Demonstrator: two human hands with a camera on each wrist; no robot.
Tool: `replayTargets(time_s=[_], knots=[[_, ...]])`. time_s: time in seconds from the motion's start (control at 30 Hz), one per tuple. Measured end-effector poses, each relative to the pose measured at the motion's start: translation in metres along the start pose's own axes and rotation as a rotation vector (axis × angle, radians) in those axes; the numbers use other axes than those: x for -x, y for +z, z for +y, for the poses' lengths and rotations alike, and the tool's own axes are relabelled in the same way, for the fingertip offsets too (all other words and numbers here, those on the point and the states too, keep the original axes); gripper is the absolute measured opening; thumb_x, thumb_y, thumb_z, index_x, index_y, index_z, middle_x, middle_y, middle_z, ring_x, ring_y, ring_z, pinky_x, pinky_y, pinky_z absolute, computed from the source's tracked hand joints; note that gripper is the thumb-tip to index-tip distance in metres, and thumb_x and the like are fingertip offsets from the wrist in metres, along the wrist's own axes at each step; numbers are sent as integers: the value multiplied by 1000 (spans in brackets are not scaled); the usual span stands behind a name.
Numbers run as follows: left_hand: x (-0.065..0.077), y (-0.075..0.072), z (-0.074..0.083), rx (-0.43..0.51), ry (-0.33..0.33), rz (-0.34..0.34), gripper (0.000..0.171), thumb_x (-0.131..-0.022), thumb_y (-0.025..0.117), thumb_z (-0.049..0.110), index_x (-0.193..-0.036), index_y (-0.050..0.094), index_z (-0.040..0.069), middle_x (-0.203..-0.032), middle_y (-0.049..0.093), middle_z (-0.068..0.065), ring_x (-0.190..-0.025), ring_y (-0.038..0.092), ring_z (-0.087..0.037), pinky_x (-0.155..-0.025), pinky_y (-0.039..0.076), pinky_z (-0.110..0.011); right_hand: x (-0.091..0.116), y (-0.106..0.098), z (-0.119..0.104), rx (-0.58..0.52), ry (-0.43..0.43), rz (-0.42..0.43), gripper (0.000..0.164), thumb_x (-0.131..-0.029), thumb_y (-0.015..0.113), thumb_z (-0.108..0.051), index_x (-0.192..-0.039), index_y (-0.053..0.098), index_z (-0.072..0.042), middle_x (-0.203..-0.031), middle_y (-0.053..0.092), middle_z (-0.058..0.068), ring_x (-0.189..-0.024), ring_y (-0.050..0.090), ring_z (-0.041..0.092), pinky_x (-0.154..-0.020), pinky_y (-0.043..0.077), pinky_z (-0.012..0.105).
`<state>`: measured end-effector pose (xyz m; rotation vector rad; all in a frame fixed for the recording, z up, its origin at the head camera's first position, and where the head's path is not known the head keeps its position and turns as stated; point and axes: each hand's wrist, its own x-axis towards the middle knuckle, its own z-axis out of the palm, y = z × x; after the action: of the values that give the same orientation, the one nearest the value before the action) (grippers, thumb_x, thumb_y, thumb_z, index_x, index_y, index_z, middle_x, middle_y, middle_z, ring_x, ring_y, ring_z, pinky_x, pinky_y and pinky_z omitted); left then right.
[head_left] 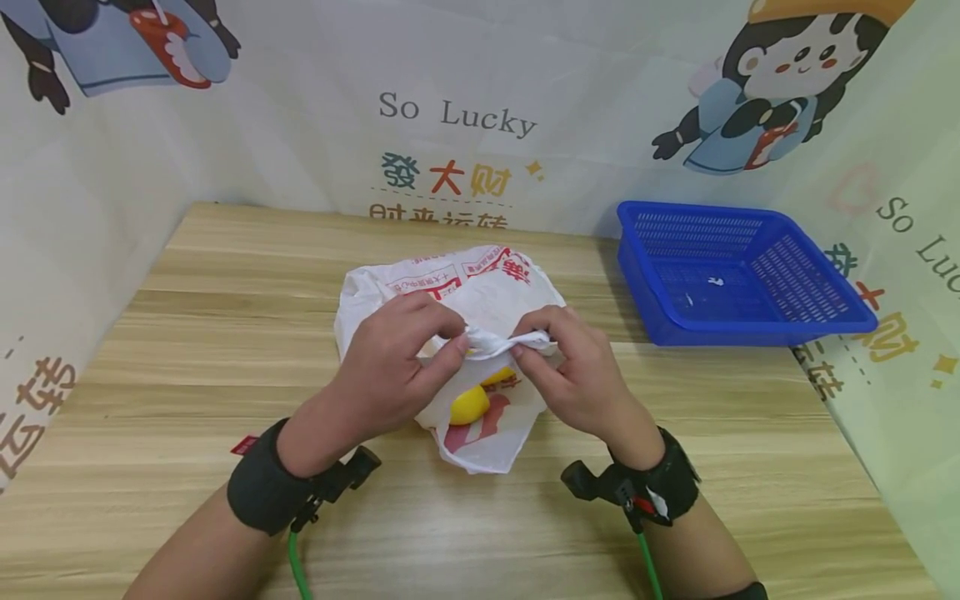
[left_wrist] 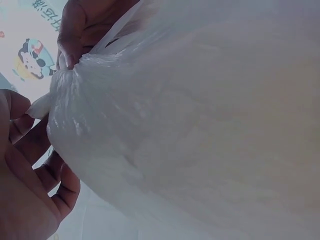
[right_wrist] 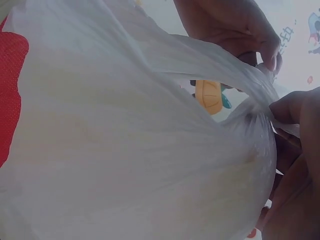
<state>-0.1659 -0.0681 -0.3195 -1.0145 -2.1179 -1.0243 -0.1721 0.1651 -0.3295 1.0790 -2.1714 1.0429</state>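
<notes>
A white plastic bag (head_left: 498, 304) with red print lies on the table, its top gathered into a twisted strip. My left hand (head_left: 401, 358) pinches the left end of that strip between thumb and fingers. On the other end, my right hand (head_left: 581, 371) pinches the plastic the same way, a short gap from the left. Below the strip, yellow lemon-like things (head_left: 469, 406) show at the bag's front. Both wrist views are mostly filled by the bag (left_wrist: 175, 130), bunched tight near the fingertips. A loop of plastic (right_wrist: 215, 55) stands apart from the bunched part in the right wrist view.
A blue plastic basket (head_left: 757, 321) with slotted walls stands at the back right of the wooden table (head_left: 225, 333). Behind the table hangs a printed cloth (head_left: 300, 125), which also covers both sides. Green cables (head_left: 296, 562) run from the wrist cameras.
</notes>
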Motion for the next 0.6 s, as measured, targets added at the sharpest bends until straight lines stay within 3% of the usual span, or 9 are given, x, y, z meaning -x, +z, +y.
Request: replayTargets(time_s=[0.17, 0.43, 0.6], knots=[[0, 0, 1, 1, -26, -22, 7, -91, 62, 8, -88, 65, 2, -85, 66, -8, -84, 60, -25, -77, 51, -41, 0, 0, 1, 5, -8, 17, 17, -84, 67, 5, -99, 61, -1, -86, 65, 9, -76, 55, 22, -61, 49, 35], [0, 4, 1, 43, 27, -29, 6, -87, 66, 10, -89, 64, 5, -96, 73, -8, -89, 63, -25, -79, 49, -41, 0, 3, 3, 7, -32, 57, 17, -82, 68, 6, -97, 62, 1, -85, 67, 11, -75, 57, 23, -60, 49, 33], [1, 5, 1, 52, 45, -10, 26, -78, 79, 10, -98, 65, 2, -95, 71, -10, -89, 63, -27, -80, 50, -43, 1, 4, 5, 5, -37, 75, 16, -83, 67, 5, -97, 62, 1, -83, 67, 11, -75, 57, 22, -59, 49, 33]])
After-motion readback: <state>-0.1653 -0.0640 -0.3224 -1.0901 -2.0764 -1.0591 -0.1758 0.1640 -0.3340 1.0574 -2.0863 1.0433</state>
